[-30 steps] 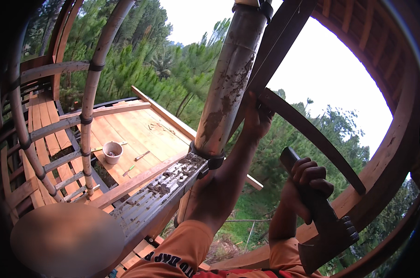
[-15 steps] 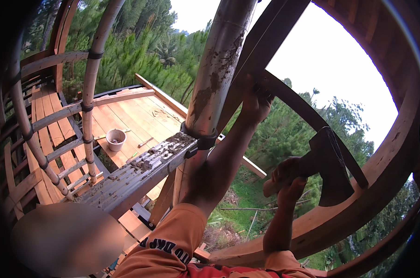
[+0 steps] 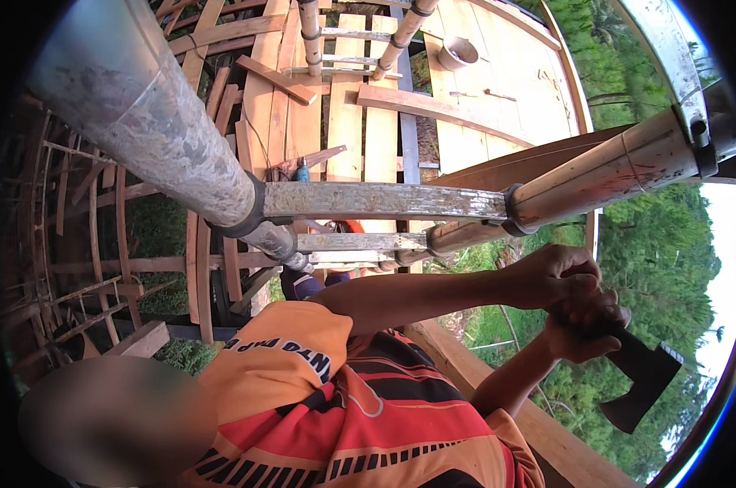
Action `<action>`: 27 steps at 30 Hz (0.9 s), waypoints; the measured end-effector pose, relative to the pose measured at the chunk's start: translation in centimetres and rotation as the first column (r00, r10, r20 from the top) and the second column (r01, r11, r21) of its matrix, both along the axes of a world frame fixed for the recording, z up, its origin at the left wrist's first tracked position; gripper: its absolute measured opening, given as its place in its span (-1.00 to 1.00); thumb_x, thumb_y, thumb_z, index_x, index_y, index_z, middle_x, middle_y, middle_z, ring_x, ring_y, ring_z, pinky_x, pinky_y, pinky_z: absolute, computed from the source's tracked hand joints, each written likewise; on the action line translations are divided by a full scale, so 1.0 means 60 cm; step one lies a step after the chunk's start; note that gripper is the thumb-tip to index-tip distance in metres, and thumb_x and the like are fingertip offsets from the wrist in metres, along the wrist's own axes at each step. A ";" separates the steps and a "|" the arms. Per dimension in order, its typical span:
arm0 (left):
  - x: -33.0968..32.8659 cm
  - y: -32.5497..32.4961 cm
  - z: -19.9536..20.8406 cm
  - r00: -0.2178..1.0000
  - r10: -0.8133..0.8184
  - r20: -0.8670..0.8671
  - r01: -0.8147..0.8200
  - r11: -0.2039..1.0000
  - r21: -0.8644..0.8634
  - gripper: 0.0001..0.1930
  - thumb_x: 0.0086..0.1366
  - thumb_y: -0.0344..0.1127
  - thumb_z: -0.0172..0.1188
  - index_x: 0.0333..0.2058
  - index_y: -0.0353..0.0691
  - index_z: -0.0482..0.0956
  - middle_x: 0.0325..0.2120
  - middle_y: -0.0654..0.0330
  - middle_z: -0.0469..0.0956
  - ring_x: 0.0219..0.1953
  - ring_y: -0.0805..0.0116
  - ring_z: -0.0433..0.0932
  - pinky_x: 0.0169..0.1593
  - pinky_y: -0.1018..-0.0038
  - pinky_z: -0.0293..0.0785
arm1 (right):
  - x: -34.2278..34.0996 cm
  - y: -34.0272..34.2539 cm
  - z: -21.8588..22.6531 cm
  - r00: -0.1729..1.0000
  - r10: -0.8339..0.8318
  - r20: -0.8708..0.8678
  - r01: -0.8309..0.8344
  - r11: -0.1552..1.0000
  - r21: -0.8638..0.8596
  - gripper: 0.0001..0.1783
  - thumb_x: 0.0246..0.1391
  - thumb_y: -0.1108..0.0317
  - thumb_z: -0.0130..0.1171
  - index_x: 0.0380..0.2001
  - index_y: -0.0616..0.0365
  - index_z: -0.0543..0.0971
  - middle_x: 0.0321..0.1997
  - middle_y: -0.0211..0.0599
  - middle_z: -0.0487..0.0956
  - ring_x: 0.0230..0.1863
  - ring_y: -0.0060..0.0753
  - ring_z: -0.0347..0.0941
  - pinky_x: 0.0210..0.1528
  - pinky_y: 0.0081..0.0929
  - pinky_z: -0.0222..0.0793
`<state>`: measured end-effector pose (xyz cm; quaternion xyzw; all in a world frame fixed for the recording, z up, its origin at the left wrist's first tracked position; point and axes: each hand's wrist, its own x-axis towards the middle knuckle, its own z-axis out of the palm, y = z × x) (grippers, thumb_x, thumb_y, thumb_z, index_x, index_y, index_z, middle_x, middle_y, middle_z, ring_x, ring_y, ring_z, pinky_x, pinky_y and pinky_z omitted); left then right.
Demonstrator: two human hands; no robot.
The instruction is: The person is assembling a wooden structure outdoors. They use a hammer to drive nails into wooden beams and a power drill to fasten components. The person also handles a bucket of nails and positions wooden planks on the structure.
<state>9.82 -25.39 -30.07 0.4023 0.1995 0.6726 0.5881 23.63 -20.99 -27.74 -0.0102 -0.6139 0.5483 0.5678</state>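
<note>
The right hand (image 3: 583, 329), right of centre, has its grip closed round the hatchet (image 3: 646, 376), whose long axis slants to the lower right, blade (image 3: 624, 413) down. The left hand (image 3: 559, 272) curls just above, farther from the blade; whether it holds anything, I cannot tell. Beyond: ladder (image 3: 384, 201) mid-frame, planks (image 3: 347, 122) at top, trees (image 3: 652, 260) at right.

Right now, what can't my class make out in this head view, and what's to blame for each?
All in the head view:
Hatchet: much of its handle is covered by the right hand.
Left hand: overlaps the right, so whether it grips the handle is unclear.
Bucket: its inside is too small to make out.
Thick pole: upper end cut off by the picture's edge.
</note>
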 end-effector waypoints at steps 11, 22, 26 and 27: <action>-0.098 -0.527 -0.445 0.601 -0.238 -0.763 -0.423 0.715 -0.557 -0.59 0.20 0.02 0.31 -0.51 -0.27 0.62 -0.53 0.05 0.63 -0.44 0.16 0.62 -0.30 0.23 0.49 | -0.107 -0.155 -0.167 0.925 0.350 0.148 -0.269 0.878 -0.396 -0.60 0.35 -0.02 0.08 -0.11 0.12 0.40 -0.48 -0.42 0.29 -0.57 -0.55 0.21 -0.53 -0.46 0.24; -0.052 -0.726 -0.543 0.615 -0.506 -0.604 -0.377 0.484 -0.790 -0.66 0.25 -0.07 0.32 -0.34 -0.29 0.61 -0.41 0.04 0.66 -0.32 0.14 0.65 -0.18 0.27 0.53 | -0.012 -0.382 -0.331 0.920 0.341 0.194 0.044 0.401 -0.915 -0.63 0.26 0.12 0.18 -0.08 0.16 0.39 -0.49 -0.45 0.29 -0.58 -0.56 0.23 -0.54 -0.47 0.27; -0.050 -0.731 -0.565 0.599 -0.529 -0.602 -0.388 0.465 -0.795 -0.62 0.28 -0.07 0.31 -0.17 -0.32 0.64 -0.29 0.03 0.68 -0.22 0.25 0.66 -0.10 0.33 0.53 | 0.043 -0.413 -0.403 0.971 0.182 -0.152 -0.121 -0.170 -0.978 -0.65 0.27 0.08 0.17 -0.14 0.14 0.43 -0.51 -0.54 0.24 -0.59 -0.65 0.15 -0.54 -0.58 0.20; -0.047 -0.725 -0.569 0.615 -0.535 -0.579 -0.376 0.446 -0.812 -0.62 0.28 -0.08 0.31 -0.16 -0.32 0.64 -0.28 0.03 0.68 -0.21 0.26 0.66 -0.09 0.33 0.54 | 0.061 -0.407 -0.434 0.957 0.056 -0.286 -0.250 -0.346 -0.904 -0.67 0.26 0.11 0.18 -0.17 0.15 0.43 -0.51 -0.53 0.25 -0.59 -0.65 0.16 -0.53 -0.57 0.21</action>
